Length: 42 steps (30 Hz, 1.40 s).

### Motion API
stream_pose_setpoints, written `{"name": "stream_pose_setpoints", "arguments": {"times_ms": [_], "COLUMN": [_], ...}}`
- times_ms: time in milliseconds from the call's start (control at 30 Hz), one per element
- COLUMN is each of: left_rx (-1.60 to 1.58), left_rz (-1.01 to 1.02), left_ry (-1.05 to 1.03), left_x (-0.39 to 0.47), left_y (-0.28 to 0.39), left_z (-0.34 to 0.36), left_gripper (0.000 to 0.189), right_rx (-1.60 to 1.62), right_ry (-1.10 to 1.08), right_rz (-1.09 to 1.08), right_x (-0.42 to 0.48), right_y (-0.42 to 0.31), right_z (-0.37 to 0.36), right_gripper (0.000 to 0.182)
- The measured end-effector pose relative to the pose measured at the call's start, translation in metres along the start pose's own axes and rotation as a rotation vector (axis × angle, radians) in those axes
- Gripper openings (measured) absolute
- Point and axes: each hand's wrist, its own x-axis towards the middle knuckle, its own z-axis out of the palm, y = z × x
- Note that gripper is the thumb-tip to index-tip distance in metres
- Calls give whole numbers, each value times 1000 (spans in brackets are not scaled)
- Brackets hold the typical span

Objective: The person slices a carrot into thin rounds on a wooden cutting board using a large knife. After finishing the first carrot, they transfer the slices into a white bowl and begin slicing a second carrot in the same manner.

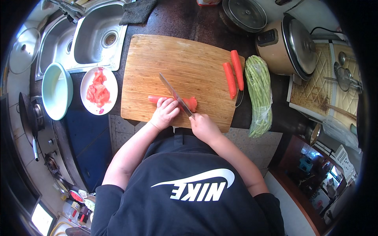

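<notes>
On the wooden cutting board, my left hand presses down on a peeled carrot near the board's front edge. My right hand grips the handle of a kitchen knife, its blade slanting across the carrot beside my left fingertips. Right of the blade lie overlapping carrot slices. Two whole peeled carrots, one nearer and one farther right, rest at the board's right side. The blade's lower edge against the carrot is partly hidden.
Left of the board stand a white plate of thin reddish slices and a pale green basin, with a double steel sink behind. To the right are bagged green stalk vegetables and a rice cooker. A dark cloth lies beside the sink.
</notes>
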Motion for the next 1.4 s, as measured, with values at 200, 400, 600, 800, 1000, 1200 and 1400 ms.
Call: {"name": "stream_pose_setpoints", "arguments": {"times_ms": [200, 400, 600, 800, 1000, 1200, 1400], "left_rx": [1, -6, -16, -12, 9, 26, 13], "left_rz": [8, 10, 1, 12, -5, 2, 12], "left_ry": [0, -10, -24, -32, 6, 11, 4], "left_x": [1, 2, -1, -1, 2, 1, 1], "left_y": [0, 0, -1, -1, 2, 1, 1], "left_z": [-1, -2, -1, 0, -2, -1, -1], "left_gripper": [18, 17, 17, 20, 18, 20, 20], "right_rx": [9, 11, 17, 33, 77, 8, 30], "right_ry": [-5, 38, 37, 103, 108, 85, 56], "right_rz": [-10, -27, -25, -79, -16, -81, -55], "right_x": [8, 17, 28, 42, 25, 1, -4], "right_y": [1, 0, 0, 8, 17, 7, 7], "right_z": [5, 14, 22, 27, 14, 1, 3], "right_gripper": [30, 29, 29, 29, 28, 27, 25]}}
